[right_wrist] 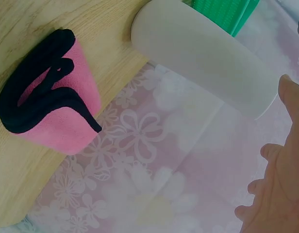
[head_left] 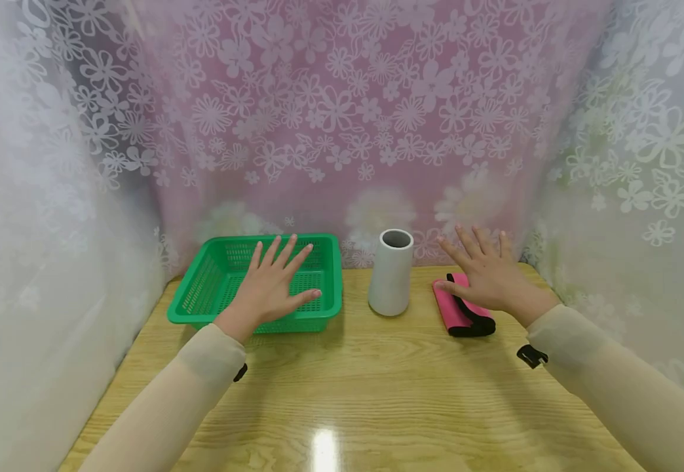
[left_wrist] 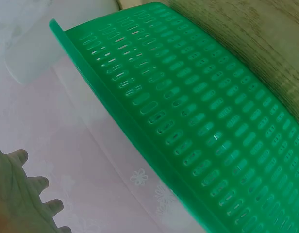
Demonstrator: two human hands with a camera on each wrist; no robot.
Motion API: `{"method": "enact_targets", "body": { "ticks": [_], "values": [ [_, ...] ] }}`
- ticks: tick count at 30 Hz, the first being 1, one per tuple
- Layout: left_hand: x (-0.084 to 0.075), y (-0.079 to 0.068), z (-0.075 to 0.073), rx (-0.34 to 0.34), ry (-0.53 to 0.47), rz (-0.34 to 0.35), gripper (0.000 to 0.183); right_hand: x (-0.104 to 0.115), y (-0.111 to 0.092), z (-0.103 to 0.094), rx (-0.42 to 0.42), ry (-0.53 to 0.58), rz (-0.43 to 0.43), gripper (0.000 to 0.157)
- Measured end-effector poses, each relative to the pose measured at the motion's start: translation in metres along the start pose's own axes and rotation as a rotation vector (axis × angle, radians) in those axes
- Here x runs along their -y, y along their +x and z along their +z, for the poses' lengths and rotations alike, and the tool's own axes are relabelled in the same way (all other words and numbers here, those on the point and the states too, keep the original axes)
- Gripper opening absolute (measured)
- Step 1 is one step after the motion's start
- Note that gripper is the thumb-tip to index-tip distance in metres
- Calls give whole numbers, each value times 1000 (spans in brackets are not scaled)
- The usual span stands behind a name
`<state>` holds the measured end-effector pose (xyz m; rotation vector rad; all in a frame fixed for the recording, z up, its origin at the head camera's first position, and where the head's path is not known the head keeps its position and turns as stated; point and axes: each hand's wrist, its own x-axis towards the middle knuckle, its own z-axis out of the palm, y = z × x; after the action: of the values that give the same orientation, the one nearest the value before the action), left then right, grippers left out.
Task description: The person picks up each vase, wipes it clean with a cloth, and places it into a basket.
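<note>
My left hand [head_left: 270, 285], fingers spread, hovers over a green plastic basket [head_left: 336, 275] with slotted walls. In the left wrist view the basket's side [left_wrist: 188, 111] fills much of the picture, and the left fingertips [left_wrist: 40, 183] show apart from it. My right hand [head_left: 486, 275] is held with fingers spread above a folded pink cloth with black edging [head_left: 449, 314]. Between the hands stands a white vase [head_left: 390, 282], upright, its round mouth facing up. The right wrist view shows the folded cloth [right_wrist: 67, 126] and the vase [right_wrist: 203, 58] away from the palm. Neither hand holds anything.
All three things stand on a wood-grain table [head_left: 342, 387], towards its back edge. A pink curtain with white flowers [head_left: 342, 118] hangs behind, and pale flowered curtains [head_left: 660, 196] close in both sides.
</note>
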<state>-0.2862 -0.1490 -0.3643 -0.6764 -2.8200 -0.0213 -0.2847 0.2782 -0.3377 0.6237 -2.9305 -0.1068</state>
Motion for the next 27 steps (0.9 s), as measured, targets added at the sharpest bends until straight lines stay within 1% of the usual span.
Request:
{"method": "enact_targets", "body": {
  "ticks": [8,19,27],
  "values": [
    [-2,1,2,-19,-15,10,90,0,0,2,-10,16,-7,91],
    [-8,4,6,2,-54,8,88,-2,2,8,4,16,-7,90],
    [-10,5,12,-6,-82,13,88,-2,3,13,9,13,-3,90]
  ]
}}
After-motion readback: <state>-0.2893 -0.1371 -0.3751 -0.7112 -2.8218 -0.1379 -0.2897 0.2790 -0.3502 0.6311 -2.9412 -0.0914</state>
